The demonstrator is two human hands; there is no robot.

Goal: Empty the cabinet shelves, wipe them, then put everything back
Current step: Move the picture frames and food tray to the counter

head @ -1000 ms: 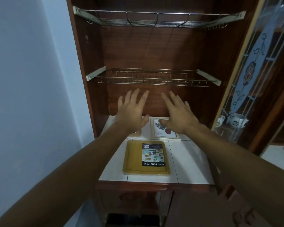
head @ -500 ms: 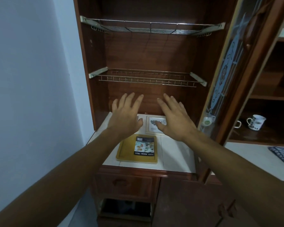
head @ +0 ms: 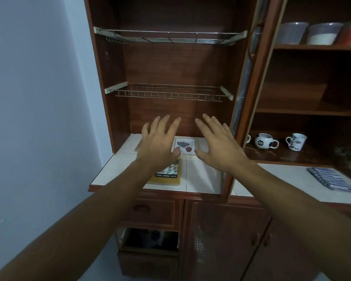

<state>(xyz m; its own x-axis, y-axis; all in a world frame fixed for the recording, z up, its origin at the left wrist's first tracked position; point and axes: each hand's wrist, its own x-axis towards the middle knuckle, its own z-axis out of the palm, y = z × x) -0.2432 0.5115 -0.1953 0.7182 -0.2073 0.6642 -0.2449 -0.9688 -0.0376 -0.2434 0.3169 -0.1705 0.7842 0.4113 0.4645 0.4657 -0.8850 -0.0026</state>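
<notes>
A brown wooden cabinet stands open with two bare wire racks, the upper rack (head: 170,37) and the lower rack (head: 168,93). My left hand (head: 158,142) and my right hand (head: 219,145) hover side by side, fingers spread, palms down, above the white tiled counter (head: 203,175). Neither hand holds anything. A yellow food tray (head: 166,178) lies flat on the counter, partly hidden by my left wrist. A small framed leaf picture (head: 185,146) lies between my hands.
The glass cabinet door (head: 245,82) stands open at the right of the racks. Mugs (head: 264,140) sit on a shelf to the right, containers (head: 320,33) higher up. A striped cloth (head: 330,179) lies on the right counter. A drawer (head: 150,238) below is open.
The view has pulled back and turned right, showing more of the right shelves. Both hands keep their spread pose and now sit lower against the cabinet.
</notes>
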